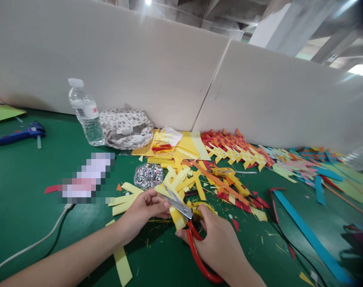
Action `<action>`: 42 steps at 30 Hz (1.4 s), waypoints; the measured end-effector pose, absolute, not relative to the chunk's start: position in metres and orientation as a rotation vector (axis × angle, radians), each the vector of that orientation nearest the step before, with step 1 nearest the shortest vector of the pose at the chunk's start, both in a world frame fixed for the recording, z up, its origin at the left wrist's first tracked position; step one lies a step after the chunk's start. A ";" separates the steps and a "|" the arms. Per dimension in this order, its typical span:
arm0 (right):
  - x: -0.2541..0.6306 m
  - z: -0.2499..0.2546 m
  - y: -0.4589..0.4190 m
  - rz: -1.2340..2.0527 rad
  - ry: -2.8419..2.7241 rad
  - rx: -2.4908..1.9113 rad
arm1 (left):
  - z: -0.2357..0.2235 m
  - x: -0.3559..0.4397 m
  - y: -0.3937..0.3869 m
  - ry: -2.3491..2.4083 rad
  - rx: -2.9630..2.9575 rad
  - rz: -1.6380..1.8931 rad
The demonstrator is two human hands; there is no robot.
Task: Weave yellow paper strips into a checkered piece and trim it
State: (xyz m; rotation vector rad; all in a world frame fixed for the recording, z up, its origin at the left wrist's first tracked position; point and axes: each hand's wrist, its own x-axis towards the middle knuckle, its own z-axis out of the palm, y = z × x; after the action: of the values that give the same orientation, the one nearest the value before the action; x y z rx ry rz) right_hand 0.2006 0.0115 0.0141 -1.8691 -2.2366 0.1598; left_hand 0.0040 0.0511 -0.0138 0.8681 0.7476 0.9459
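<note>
"Green, glossy tabletop (157, 267), pale partition (109, 52) behind it, paper bits everywhere lol. What are the hands up to?"

"Left hand (151, 205) is mostly closed, thumb and fingertips pinching the checked yellow paper piece (177, 220) by the blade tips. Guessing that keeps it steady. Right hand (216, 231) is curled round the red-handled metal scissors (188, 213), blades a little apart. Can't tell if they're biting paper."

"So where's the paper exactly?"

"Between the hands, just above the table, partly behind the blades. Can't see how every right finger sits in the handles tbh."

"And around them?"

"Loose pale-yellow paper strips (181, 179) just beyond the fingers, probably there for easy reach. Clear packet of googly eyes (148, 175) beside those, yellow glue gun (223, 172) to the right. Further back, red-and-yellow woven paper shapes (229, 147) are bunched near the partition, maybe to save elbow room."

"Left side?"

"White cable (50, 235) running to a pixelated device (88, 175), then a clear plastic water bottle (87, 115) leaning beside a patterned cloth bundle (124, 127). Blue glue gun (20, 133) lies farthest out, well away from the paper, maybe for safety."
</note>
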 end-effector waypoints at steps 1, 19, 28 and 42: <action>0.200 0.014 0.011 0.171 -2.238 -1.866 | -0.014 0.004 0.051 0.742 0.864 0.946; 0.199 0.015 0.011 0.154 -2.210 -1.852 | -0.009 0.001 0.053 0.703 0.890 0.919; 0.202 0.015 0.010 0.039 -2.222 -1.734 | -0.009 0.001 0.050 0.712 0.864 0.924; 0.205 0.012 0.012 0.137 -2.215 -1.769 | -0.003 0.003 0.048 0.828 1.011 1.006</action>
State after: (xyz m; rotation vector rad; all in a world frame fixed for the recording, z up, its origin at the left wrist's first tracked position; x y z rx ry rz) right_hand 0.2047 0.0117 0.0118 -1.7694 -2.2152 0.1374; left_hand 0.0029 0.0484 -0.0027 1.0106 0.8278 1.0056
